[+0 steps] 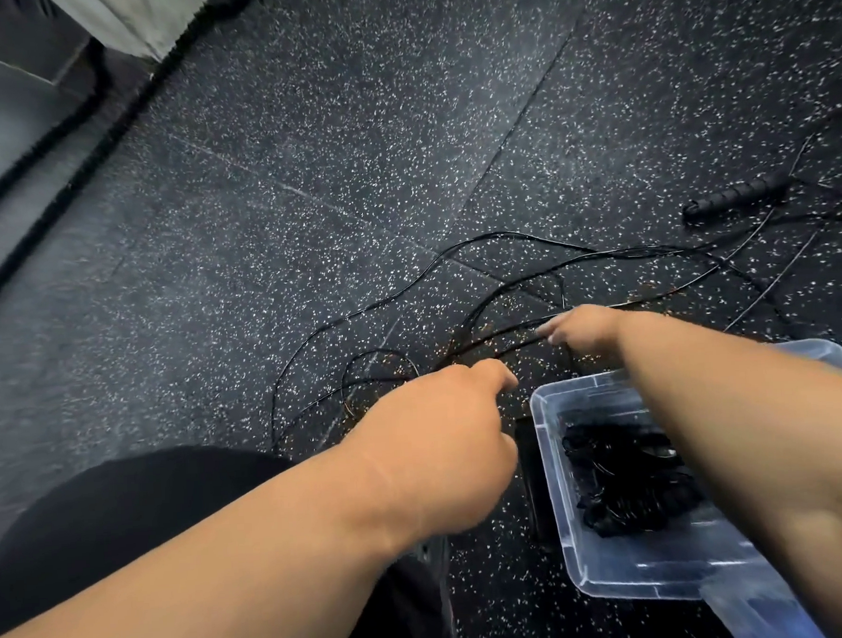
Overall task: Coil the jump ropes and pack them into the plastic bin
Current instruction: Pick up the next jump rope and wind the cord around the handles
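A: Loose jump rope cord (503,262) sprawled in loops on the speckled rubber floor (307,179), centre to 3 o'clock. A ribbed black handle (737,196) lies near 2 o'clock, well apart from both hands.

B: Grip?

A: Left hand (443,433), fingers curled narrow; the cord runs up to the fingertips, looks like a pinch, though blur hides the contact. Right hand (583,328) reaches to about 1 o'clock of the left, fingers down at a strand. Closed on it or only touching, cannot tell.

B: Risks?

A: Strands cross several times between the hands and the handle. My guess: pulling in now tightens a crossing into a knot, or drags the far handle along and snags it. Right forearm hangs over the bin, so a sweep back could tip or shove it.

B: Bin?

A: Clear plastic bin (551,482) at 4 to 5 o'clock, just beside the left hand. Inside, a black bundle of coiled rope (624,483), partly under the forearm. Count unclear. A flat dark object (532,473) lies against the bin's left wall; can't identify it.
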A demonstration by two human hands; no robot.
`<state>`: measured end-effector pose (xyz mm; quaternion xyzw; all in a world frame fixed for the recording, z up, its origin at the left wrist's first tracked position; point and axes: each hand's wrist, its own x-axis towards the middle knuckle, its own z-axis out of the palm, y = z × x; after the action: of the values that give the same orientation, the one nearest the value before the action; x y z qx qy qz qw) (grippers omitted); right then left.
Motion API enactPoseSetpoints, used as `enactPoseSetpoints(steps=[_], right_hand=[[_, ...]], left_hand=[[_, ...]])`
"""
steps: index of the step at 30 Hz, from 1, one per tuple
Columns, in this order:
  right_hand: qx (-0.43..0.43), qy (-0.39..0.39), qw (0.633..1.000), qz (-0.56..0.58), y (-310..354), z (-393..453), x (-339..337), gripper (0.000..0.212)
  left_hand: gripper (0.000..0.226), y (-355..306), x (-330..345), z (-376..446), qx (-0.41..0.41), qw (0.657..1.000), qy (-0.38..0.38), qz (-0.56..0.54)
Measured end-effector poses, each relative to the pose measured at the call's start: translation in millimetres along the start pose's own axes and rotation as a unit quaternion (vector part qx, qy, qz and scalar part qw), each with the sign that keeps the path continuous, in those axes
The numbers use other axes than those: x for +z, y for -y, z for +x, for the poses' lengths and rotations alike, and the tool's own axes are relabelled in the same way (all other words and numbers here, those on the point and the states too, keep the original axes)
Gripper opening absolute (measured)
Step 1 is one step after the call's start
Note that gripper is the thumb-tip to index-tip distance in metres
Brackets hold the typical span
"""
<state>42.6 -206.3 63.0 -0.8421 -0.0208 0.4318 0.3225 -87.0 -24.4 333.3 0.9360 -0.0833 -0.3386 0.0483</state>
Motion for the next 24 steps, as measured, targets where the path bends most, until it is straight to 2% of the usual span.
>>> enactPoseSetpoints(steps=[2, 5, 7, 8, 10, 11, 14, 17, 18, 20, 22, 24], right_hand=[[0.01, -0.029, 0.996, 0.083, 1.8, -0.5, -0.1, 0.034], [-0.048, -0.097, 0.987, 0.12, 21.6, -28.3, -12.1, 0.049], [-0.093, -0.142, 0.981, 0.092, 45.0, -62.5, -24.9, 0.052], [-0.123, -0.165, 0.978, 0.04, 56.6, -83.5, -30.4, 0.051], [-0.169, -0.202, 0.964, -0.029, 80.5, -125.5, -34.6, 0.047], [-0.197, -0.22, 0.955, -0.023, 89.9, -146.7, -33.7, 0.045], [-0.298, -0.264, 0.911, 0.104, 122.4, -213.3, -28.1, 0.04], [-0.368, -0.277, 0.839, 0.29, 156.4, -279.6, -24.3, 0.035], [-0.384, -0.271, 0.809, 0.353, 165.8, -298.4, -22.2, 0.036], [-0.407, -0.246, 0.752, 0.456, 185.8, -329.6, -15.9, 0.038], [-0.43, -0.221, 0.713, 0.507, 206.4, -357.1, -8.1, 0.035], [-0.46, -0.198, 0.688, 0.525, 226.9, -385.9, 1.2, 0.036]], left_hand=[[0.053, 0.2, -2.1, 2.7, -0.001, 1.0, 0.002, 0.006], [0.058, 0.1, -4.8, 7.1, 0.004, 1.0, -0.011, 0.006], [0.065, -0.4, -7.6, 10.0, 0.001, 0.999, -0.039, -0.016], [0.072, -1.6, -8.4, 11.2, -0.002, 0.998, -0.052, -0.033], [0.094, -1.4, -10.1, 13.9, -0.006, 0.995, -0.08, -0.067], [0.108, -1.2, -11.7, 12.2, -0.003, 0.992, -0.1, -0.083], [0.136, -1.2, -16.1, 10.7, -0.006, 0.975, -0.149, -0.162], [0.151, -9.9, -14.3, 5.1, 0.029, 0.947, -0.179, -0.265], [0.147, -15.3, -11.9, 0.6, 0.063, 0.931, -0.214, -0.288], [0.125, -28.5, -2.6, -8.4, 0.128, 0.907, -0.262, -0.305], [0.097, -39.5, 6.6, -21.3, 0.199, 0.89, -0.262, -0.315], [0.059, -47.6, 11.7, -42.5, 0.264, 0.876, -0.239, -0.324]])
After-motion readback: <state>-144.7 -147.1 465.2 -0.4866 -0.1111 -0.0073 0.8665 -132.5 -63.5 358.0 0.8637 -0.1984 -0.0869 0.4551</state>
